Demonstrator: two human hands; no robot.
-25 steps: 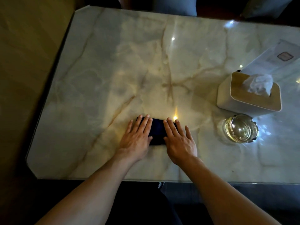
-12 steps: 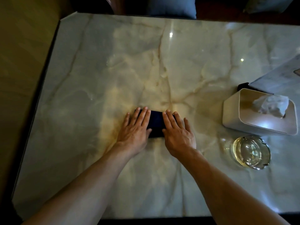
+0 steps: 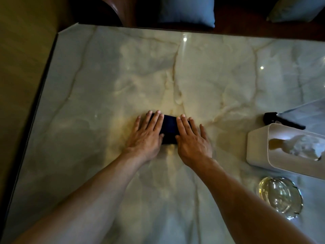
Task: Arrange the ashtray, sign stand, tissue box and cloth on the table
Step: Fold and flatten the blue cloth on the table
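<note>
A small folded dark blue cloth lies near the middle of the marble table. My left hand rests flat on its left end and my right hand flat on its right end, fingers spread and pointing away from me. At the right edge stands a white tissue box with a tissue sticking out of its top. Behind it leans a clear sign stand on a black base. A round glass ashtray sits in front of the tissue box.
The table's left edge borders a tan floor. Beyond the far edge is dark seating with a blue cushion and a second cushion at the right.
Both hands stay flat on the cloth. The view has shifted, so the tissue box, ashtray and sign stand now sit lower and further right in frame.
</note>
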